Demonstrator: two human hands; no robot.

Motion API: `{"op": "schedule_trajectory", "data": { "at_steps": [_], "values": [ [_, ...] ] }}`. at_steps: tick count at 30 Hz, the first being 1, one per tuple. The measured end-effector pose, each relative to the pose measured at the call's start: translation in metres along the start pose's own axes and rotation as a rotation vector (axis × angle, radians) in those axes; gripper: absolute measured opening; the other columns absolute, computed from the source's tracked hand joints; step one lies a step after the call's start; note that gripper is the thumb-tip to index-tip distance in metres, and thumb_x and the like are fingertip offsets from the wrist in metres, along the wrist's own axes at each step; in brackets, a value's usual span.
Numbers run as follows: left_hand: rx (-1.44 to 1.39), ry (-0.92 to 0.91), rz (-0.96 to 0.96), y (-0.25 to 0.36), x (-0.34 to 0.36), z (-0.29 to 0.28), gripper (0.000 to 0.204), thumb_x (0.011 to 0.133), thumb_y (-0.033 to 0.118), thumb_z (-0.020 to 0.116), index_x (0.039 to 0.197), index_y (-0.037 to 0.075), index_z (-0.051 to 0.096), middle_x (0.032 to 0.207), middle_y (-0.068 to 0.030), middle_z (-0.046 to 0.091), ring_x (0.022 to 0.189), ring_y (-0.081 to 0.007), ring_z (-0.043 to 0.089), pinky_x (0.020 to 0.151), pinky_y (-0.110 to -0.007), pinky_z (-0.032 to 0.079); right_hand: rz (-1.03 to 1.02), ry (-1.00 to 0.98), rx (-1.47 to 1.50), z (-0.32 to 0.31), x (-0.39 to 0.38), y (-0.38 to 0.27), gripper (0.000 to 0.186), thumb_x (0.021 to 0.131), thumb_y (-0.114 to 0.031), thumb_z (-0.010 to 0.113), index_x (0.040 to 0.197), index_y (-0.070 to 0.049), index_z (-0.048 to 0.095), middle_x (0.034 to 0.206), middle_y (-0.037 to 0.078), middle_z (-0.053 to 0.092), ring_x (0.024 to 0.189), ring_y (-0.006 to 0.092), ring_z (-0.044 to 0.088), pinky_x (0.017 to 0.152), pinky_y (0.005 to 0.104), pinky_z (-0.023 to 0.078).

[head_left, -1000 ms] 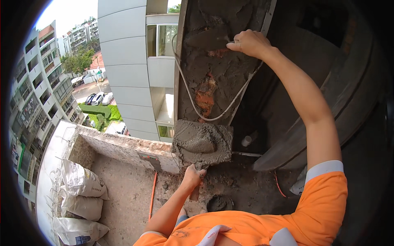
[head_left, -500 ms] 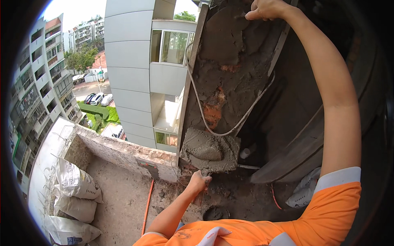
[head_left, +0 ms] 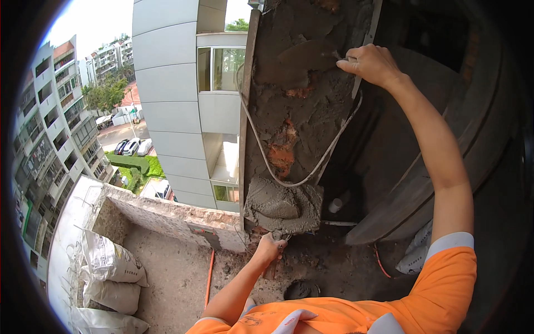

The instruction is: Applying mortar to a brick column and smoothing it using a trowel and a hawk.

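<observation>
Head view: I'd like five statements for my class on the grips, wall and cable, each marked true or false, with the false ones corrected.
1. The right grip is on a trowel. True.
2. In the view, mortar is above the left grip. True.
3. The left grip is higher in the view than the right grip. False: it is lower.
4. Brick shows in the wall near the cable. True.
5. The cable is pulled straight. False: it sags in a loop.

Grey mortar (head_left: 282,205), heaped, trowel (head_left: 306,55) against patchy wall (head_left: 322,106)
</observation>
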State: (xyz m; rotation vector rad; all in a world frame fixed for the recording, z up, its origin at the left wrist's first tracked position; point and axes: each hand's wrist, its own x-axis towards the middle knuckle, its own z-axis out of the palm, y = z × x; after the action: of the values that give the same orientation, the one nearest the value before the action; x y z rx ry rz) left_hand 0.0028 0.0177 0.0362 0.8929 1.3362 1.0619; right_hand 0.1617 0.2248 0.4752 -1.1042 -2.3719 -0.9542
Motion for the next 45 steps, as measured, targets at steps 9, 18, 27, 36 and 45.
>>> {"op": "schedule_trajectory", "data": {
  "at_steps": [9,18,27,36,45],
  "values": [
    [0.019,0.038,-0.038,0.008,-0.005,0.015,0.022,0.079,0.012,0.066,0.086,-0.001,0.049,0.064,-0.0061,0.055,0.047,-0.0163,0.053,0.045,-0.03,0.046,0.069,0.354,0.031,-0.04,0.005,0.0,0.043,0.084,-0.05,0.059,0.079,-0.008,0.067,0.072,0.011,0.066,0.07,0.0285,0.066,0.065,0.0405,0.051],
    [0.057,0.016,-0.024,-0.011,-0.001,0.031,0.022,0.077,0.011,0.065,0.081,-0.002,0.048,0.061,-0.0072,0.054,0.043,-0.017,0.052,0.041,-0.031,0.045,0.136,0.72,-0.061,0.021,-0.109,0.012,0.041,0.089,-0.048,0.06,0.09,-0.008,0.067,0.071,0.01,0.064,0.071,0.028,0.065,0.063,0.0388,0.051],
    [0.116,-0.035,-0.106,-0.041,0.004,0.081,0.021,0.077,0.008,0.065,0.082,-0.004,0.048,0.061,-0.0094,0.056,0.044,-0.0186,0.056,0.041,-0.032,0.045,0.363,-0.154,0.615,0.162,-0.38,-0.116,0.022,0.082,-0.023,0.068,0.088,-0.002,0.064,0.08,0.014,0.067,0.074,0.0368,0.064,0.063,0.0425,0.052],
    [0.158,-0.186,-0.099,-0.033,-0.009,0.071,0.02,0.079,0.008,0.064,0.087,0.0,0.047,0.062,-0.0053,0.052,0.046,-0.0149,0.052,0.041,-0.029,0.042,-0.009,-0.12,0.334,0.14,-0.453,-0.03,0.022,0.073,-0.019,0.075,0.088,-0.006,0.066,0.08,0.003,0.059,0.074,0.0235,0.061,0.065,0.0357,0.051],
    [0.376,-0.195,-0.189,-0.082,-0.001,0.113,0.028,0.078,0.014,0.069,0.093,-0.005,0.054,0.076,-0.0147,0.063,0.064,-0.0246,0.066,0.057,-0.037,0.052,0.458,-0.307,0.604,0.164,-0.446,-0.11,0.026,0.081,-0.03,0.069,0.093,-0.007,0.068,0.081,0.009,0.065,0.078,0.0295,0.066,0.065,0.0432,0.052]
  ]
}}
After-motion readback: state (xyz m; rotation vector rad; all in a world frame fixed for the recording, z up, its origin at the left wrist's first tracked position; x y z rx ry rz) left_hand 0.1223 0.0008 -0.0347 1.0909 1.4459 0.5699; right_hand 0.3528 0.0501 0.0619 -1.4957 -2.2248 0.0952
